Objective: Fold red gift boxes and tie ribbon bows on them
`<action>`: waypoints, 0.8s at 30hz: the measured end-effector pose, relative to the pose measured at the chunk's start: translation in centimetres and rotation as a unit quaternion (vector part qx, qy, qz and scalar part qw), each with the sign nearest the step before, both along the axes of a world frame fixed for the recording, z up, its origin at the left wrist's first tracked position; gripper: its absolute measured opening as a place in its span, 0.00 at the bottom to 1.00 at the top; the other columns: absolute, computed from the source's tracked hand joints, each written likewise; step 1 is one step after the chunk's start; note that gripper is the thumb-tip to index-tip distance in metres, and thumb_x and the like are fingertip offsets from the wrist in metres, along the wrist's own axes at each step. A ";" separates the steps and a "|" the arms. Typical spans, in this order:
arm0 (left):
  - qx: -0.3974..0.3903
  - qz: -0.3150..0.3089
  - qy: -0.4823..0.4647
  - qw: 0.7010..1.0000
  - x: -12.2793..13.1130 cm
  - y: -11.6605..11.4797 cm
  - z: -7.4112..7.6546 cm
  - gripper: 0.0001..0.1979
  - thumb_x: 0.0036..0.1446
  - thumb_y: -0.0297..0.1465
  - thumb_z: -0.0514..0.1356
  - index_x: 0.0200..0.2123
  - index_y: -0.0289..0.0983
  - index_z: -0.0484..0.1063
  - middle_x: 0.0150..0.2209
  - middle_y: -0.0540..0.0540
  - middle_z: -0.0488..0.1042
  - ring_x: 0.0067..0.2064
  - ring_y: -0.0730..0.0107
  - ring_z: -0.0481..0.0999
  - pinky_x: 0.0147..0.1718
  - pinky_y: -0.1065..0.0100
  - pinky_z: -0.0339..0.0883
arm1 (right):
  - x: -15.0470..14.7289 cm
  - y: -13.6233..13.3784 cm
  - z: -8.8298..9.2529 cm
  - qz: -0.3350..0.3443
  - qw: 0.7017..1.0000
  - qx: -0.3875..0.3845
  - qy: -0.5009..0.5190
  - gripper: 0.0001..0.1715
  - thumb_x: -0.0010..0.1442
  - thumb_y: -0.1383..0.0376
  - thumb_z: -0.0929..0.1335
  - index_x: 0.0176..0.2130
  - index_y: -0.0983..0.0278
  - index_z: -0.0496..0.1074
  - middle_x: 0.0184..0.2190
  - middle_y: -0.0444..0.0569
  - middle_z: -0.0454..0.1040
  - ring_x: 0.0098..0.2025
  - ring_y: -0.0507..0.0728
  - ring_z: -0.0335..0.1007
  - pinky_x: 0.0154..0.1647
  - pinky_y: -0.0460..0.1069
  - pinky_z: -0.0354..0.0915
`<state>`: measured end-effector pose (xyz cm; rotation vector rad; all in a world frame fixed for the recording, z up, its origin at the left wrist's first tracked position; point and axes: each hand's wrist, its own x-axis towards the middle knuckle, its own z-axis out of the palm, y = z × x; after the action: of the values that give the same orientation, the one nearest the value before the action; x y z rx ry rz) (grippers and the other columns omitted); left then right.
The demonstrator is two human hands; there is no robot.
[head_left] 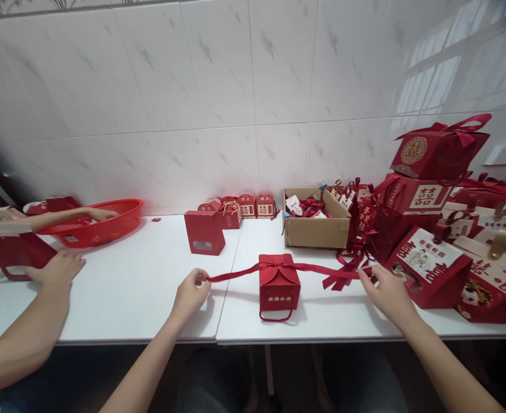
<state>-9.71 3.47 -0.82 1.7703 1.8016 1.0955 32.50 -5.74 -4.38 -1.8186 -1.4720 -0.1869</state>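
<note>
A small red gift box [279,287] with gold lettering stands upright on the white table, its red cord handle [275,319] hanging at the front. Across its top runs a red ribbon [240,273], crossed or knotted at the middle and stretched out to both sides. My left hand [191,293] pinches the ribbon's left end, fingers closed. On the other side, my right hand [384,292] pinches the right end between thumb and fingers. Both hands are apart from the box itself, a little above the tabletop.
A cardboard box [317,232] of ribbons and tags stands behind. Stacked red gift boxes [425,198] crowd the right. A red box with a window [203,232] sits left of centre. At far left, another person's hands [59,267] touch a red box and reach into a red basin [119,223].
</note>
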 end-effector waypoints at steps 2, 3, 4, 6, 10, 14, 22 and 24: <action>0.061 0.007 0.032 0.998 1.5 -0.1 1.3 0.10 0.41 0.30 0.56 0.32 0.40 0.69 0.40 0.44 0.70 0.48 0.54 0.69 0.43 0.59 0.64 | -1.3 0.3 1.6 -0.001 0.997 0.074 -0.026 0.22 0.57 0.51 0.62 0.41 0.66 0.71 0.39 0.58 0.71 0.40 0.63 0.68 0.42 0.57 0.63; 0.081 -0.022 0.026 0.996 2.5 -0.3 2.0 0.11 0.43 0.31 0.56 0.34 0.40 0.69 0.44 0.42 0.69 0.52 0.53 0.66 0.46 0.57 0.63 | -2.2 0.6 2.6 0.003 0.994 0.108 -0.028 0.25 0.56 0.50 0.64 0.45 0.66 0.70 0.43 0.59 0.70 0.44 0.64 0.67 0.45 0.58 0.63; 0.087 -0.062 0.006 0.994 3.6 -0.6 2.7 0.11 0.45 0.32 0.56 0.36 0.40 0.69 0.47 0.42 0.68 0.54 0.53 0.65 0.47 0.57 0.63 | -3.3 0.8 3.7 0.023 0.991 0.129 -0.019 0.26 0.56 0.50 0.65 0.46 0.66 0.70 0.45 0.59 0.69 0.46 0.64 0.66 0.47 0.59 0.63; 0.058 -0.160 -0.029 0.985 6.3 -1.3 3.9 0.12 0.49 0.34 0.56 0.39 0.42 0.70 0.52 0.43 0.65 0.57 0.55 0.63 0.50 0.57 0.63 | -6.0 1.5 5.9 0.144 0.983 0.106 0.032 0.24 0.57 0.51 0.65 0.46 0.65 0.70 0.47 0.57 0.68 0.38 0.58 0.69 0.42 0.55 0.67; 0.031 -0.242 -0.045 0.969 10.8 -2.0 4.4 0.14 0.50 0.33 0.57 0.42 0.42 0.71 0.55 0.43 0.63 0.60 0.55 0.61 0.51 0.57 0.63 | -10.4 3.7 8.3 0.379 0.924 -0.043 0.035 0.34 0.55 0.51 0.67 0.57 0.61 0.63 0.58 0.58 0.59 0.50 0.60 0.67 0.46 0.54 0.67; 0.033 -0.237 -0.051 0.970 12.3 -1.5 3.4 0.12 0.48 0.27 0.57 0.38 0.39 0.71 0.49 0.41 0.68 0.55 0.57 0.67 0.50 0.59 0.65 | -11.4 5.6 8.3 0.441 0.891 -0.104 -0.008 0.34 0.55 0.55 0.68 0.59 0.62 0.61 0.54 0.57 0.64 0.55 0.62 0.62 0.54 0.57 0.61; 0.045 -0.253 -0.058 0.965 11.9 -1.1 2.1 0.11 0.47 0.28 0.58 0.37 0.39 0.70 0.46 0.43 0.69 0.49 0.58 0.71 0.45 0.59 0.68 | -11.4 5.8 7.8 0.451 0.884 -0.117 -0.039 0.23 0.57 0.62 0.67 0.52 0.61 0.65 0.42 0.51 0.65 0.39 0.55 0.66 0.41 0.50 0.64; 0.048 -0.257 -0.053 0.964 11.8 -1.0 1.9 0.12 0.48 0.29 0.58 0.39 0.39 0.69 0.45 0.43 0.70 0.48 0.59 0.71 0.46 0.59 0.67 | -11.6 5.8 7.7 0.449 0.885 -0.115 -0.042 0.23 0.57 0.60 0.67 0.52 0.61 0.64 0.43 0.51 0.64 0.40 0.55 0.66 0.40 0.50 0.64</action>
<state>2.11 2.46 1.09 2.0315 1.1396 1.0436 20.93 0.04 3.27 -1.1155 -2.3125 0.3905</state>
